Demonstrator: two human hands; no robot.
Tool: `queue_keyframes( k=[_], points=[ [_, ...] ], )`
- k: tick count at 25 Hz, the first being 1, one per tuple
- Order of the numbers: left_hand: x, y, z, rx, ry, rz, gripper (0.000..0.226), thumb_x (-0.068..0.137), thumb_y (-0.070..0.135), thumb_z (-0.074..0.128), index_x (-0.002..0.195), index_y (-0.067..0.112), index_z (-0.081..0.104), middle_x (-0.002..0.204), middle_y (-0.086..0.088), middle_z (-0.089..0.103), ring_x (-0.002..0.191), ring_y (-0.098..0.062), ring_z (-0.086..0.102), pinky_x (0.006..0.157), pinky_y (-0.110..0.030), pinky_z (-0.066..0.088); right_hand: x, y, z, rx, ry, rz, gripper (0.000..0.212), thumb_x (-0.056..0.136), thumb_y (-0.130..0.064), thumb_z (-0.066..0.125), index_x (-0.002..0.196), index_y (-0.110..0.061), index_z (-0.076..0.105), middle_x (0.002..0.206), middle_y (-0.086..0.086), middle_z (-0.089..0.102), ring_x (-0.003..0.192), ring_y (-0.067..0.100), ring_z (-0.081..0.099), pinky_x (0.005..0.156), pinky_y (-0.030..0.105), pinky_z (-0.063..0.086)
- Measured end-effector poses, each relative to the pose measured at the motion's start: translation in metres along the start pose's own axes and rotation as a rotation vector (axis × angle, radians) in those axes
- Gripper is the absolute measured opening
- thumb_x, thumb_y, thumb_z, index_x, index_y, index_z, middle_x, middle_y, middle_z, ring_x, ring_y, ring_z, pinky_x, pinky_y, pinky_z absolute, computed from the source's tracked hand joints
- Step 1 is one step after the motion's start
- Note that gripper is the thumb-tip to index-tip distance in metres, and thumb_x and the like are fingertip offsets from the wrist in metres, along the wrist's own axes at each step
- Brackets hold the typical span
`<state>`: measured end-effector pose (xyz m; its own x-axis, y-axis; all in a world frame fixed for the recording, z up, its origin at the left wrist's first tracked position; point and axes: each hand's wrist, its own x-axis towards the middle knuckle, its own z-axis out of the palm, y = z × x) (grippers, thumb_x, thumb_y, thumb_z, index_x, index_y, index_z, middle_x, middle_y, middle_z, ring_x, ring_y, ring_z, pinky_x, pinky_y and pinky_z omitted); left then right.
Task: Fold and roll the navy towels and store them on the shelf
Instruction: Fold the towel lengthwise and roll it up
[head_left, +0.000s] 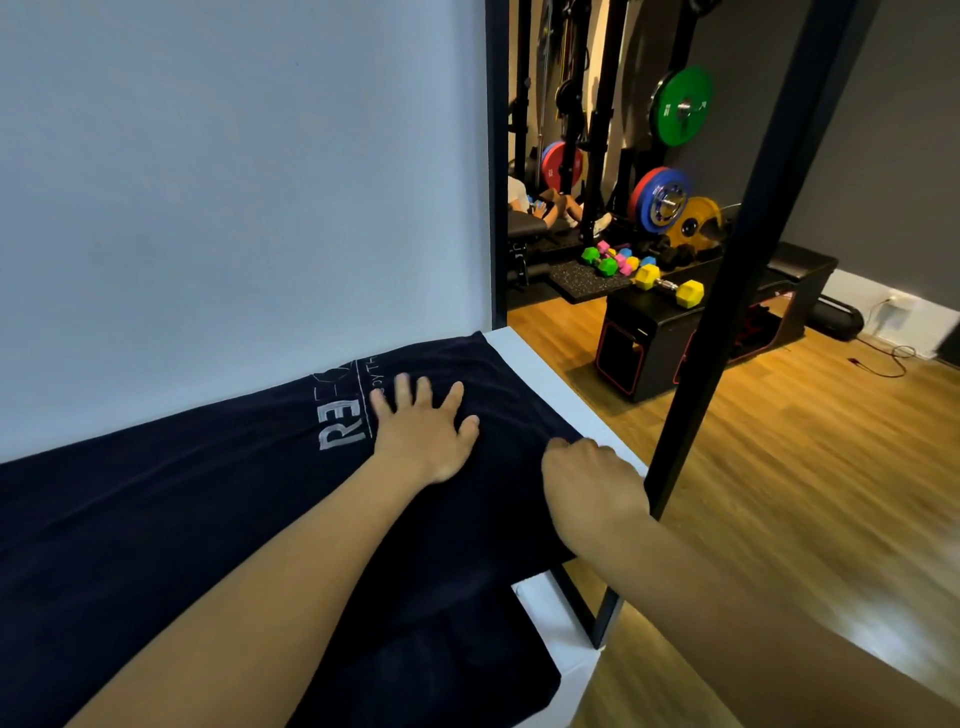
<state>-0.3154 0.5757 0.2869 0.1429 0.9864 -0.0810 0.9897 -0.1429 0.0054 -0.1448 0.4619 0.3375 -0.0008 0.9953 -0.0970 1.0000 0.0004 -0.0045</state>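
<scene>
Well, the navy towel (156, 519) lies flat on the white top (524, 353) and stretches far to the left of the left hand (423, 436). That hand presses it with straight, spread fingers, just beside the printed logo (343, 431). Close at its right, the right hand (592, 483) curls its fingers round the towel's end edge. I think that if this hand pulls while the flat hand presses too lightly, the cloth may wrinkle or slide off the near edge, where part hangs down.
</scene>
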Motion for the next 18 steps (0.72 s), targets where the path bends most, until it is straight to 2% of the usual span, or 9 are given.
queue_keyframes(
  k=[2, 3, 6, 8, 11, 15, 17, 18],
  points=[
    [0.004, -0.002, 0.004, -0.065, 0.029, 0.157, 0.057, 0.103, 0.05, 0.017, 0.157, 0.035, 0.004, 0.166, -0.002, -0.002, 0.151, -0.027, -0.012, 0.12, -0.058, -0.006, 0.008, 0.002, 0.01, -0.086, 0.019, -0.047, 0.055, 0.087, -0.008, 0.06, 0.136, -0.006, 0.036, 0.129, 0.021, 0.044, 0.12, 0.037, 0.042, 0.093, 0.044, 0.045],
    [0.007, -0.003, 0.005, -0.098, 0.006, 0.174, 0.056, 0.103, 0.049, 0.018, 0.156, 0.037, 0.004, 0.166, 0.001, -0.003, 0.151, -0.026, -0.013, 0.12, -0.056, -0.007, 0.011, 0.004, 0.013, -0.084, -0.009, -0.068, 0.059, 0.089, -0.009, 0.056, 0.142, -0.006, 0.03, 0.134, 0.022, 0.04, 0.125, 0.038, 0.037, 0.099, 0.045, 0.041],
    [0.021, -0.001, 0.003, -0.142, -0.061, 0.087, 0.056, 0.101, 0.055, 0.015, 0.155, 0.044, 0.003, 0.165, 0.006, -0.006, 0.151, -0.03, -0.015, 0.118, -0.057, -0.011, 0.013, 0.003, 0.031, -0.103, -0.107, -0.105, 0.06, 0.099, -0.009, 0.035, 0.154, -0.007, 0.01, 0.153, 0.027, 0.02, 0.143, 0.042, 0.015, 0.118, 0.049, 0.02],
    [0.035, 0.004, 0.0, -0.154, -0.059, 0.06, 0.057, 0.101, 0.056, 0.011, 0.156, 0.042, 0.004, 0.165, 0.005, -0.005, 0.151, -0.029, -0.014, 0.117, -0.06, -0.011, 0.008, 0.004, 0.037, -0.141, -0.116, -0.119, 0.06, 0.101, -0.008, 0.029, 0.155, -0.007, 0.003, 0.158, 0.028, 0.008, 0.147, 0.042, 0.005, 0.12, 0.05, 0.011],
    [0.059, 0.006, -0.002, -0.138, -0.04, 0.067, 0.061, 0.101, 0.055, 0.012, 0.157, 0.032, 0.005, 0.166, 0.001, -0.004, 0.152, -0.024, -0.011, 0.118, -0.059, -0.009, 0.004, 0.006, 0.036, -0.12, -0.096, -0.138, 0.063, 0.101, -0.008, 0.031, 0.155, -0.009, -0.001, 0.159, 0.027, 0.002, 0.148, 0.04, 0.0, 0.121, 0.048, 0.007],
    [0.081, 0.008, -0.001, -0.13, -0.029, 0.06, 0.067, 0.099, 0.059, 0.014, 0.158, 0.028, 0.005, 0.166, 0.002, -0.001, 0.152, -0.023, -0.004, 0.12, -0.057, -0.003, 0.004, 0.002, 0.034, -0.132, -0.089, -0.138, 0.062, 0.101, -0.009, 0.033, 0.155, -0.009, 0.003, 0.158, 0.028, 0.008, 0.147, 0.04, 0.007, 0.121, 0.048, 0.013],
    [0.082, 0.008, 0.001, -0.14, -0.016, 0.065, 0.068, 0.098, 0.059, 0.014, 0.158, 0.027, 0.005, 0.166, 0.003, 0.001, 0.152, -0.023, -0.003, 0.12, -0.056, -0.003, 0.006, 0.002, 0.027, -0.121, -0.078, -0.131, 0.057, 0.1, -0.011, 0.036, 0.153, -0.01, 0.014, 0.152, 0.026, 0.025, 0.142, 0.04, 0.023, 0.113, 0.046, 0.03],
    [0.081, 0.007, 0.002, -0.147, 0.001, 0.068, 0.068, 0.098, 0.059, 0.014, 0.158, 0.027, 0.005, 0.166, 0.003, 0.002, 0.152, -0.023, -0.002, 0.12, -0.055, -0.004, 0.01, 0.004, 0.02, -0.091, -0.062, -0.127, 0.052, 0.099, -0.013, 0.039, 0.148, -0.012, 0.024, 0.143, 0.022, 0.037, 0.134, 0.039, 0.035, 0.1, 0.044, 0.04]
  ],
)
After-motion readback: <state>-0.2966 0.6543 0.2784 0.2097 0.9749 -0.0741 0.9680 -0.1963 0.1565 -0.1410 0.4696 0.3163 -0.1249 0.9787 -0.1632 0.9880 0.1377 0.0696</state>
